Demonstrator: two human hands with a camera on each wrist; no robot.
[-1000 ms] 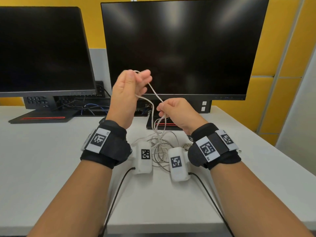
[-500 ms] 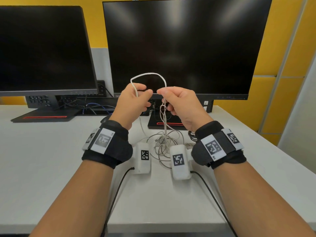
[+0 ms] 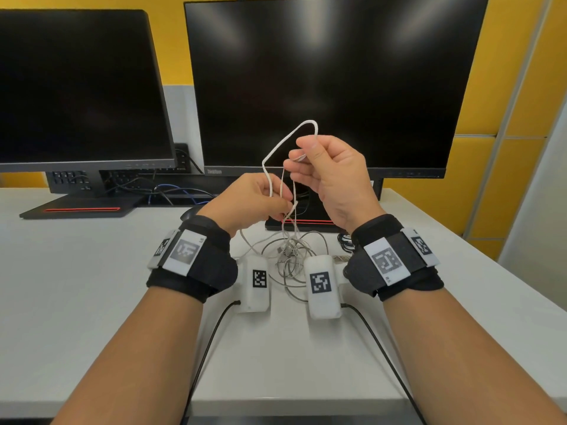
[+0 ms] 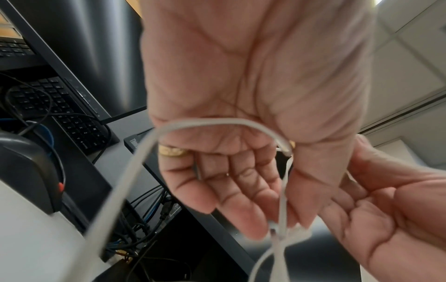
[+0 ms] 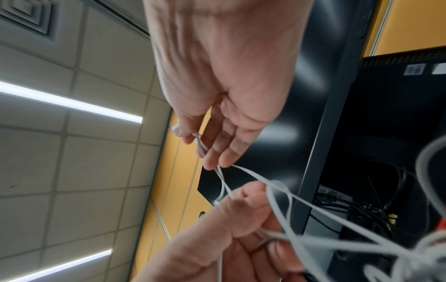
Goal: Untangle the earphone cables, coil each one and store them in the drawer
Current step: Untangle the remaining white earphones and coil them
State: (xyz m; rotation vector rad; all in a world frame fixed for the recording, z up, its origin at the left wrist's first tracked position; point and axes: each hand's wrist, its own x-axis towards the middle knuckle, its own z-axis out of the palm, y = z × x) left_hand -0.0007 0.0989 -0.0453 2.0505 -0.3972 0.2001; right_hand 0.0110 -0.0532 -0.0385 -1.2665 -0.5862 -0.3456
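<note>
A tangle of white earphone cables [image 3: 290, 256] lies on the white desk [image 3: 76, 286] between my wrists. Strands rise from it to both hands. My left hand [image 3: 254, 200] pinches a strand low, just above the pile, and in the left wrist view the cable [image 4: 217, 122] arcs across its palm. My right hand [image 3: 325, 170] is higher and pinches thin strands [image 5: 222, 173] between thumb and fingertips. A white loop [image 3: 288, 139] stands up between the two hands. No drawer is in view.
Two dark monitors [image 3: 331, 81] [image 3: 76, 87] stand at the back of the desk, with black cables [image 3: 159, 191] and a keyboard [image 4: 60, 106] beneath them. Two white tagged boxes [image 3: 256, 283] [image 3: 322, 286] with black leads sit either side of the tangle. A black mouse [image 4: 26, 171] lies to the left.
My right hand has risen and now holds strands above the left, which has dropped toward the pile. The loop between them has been drawn taller and leans right.
</note>
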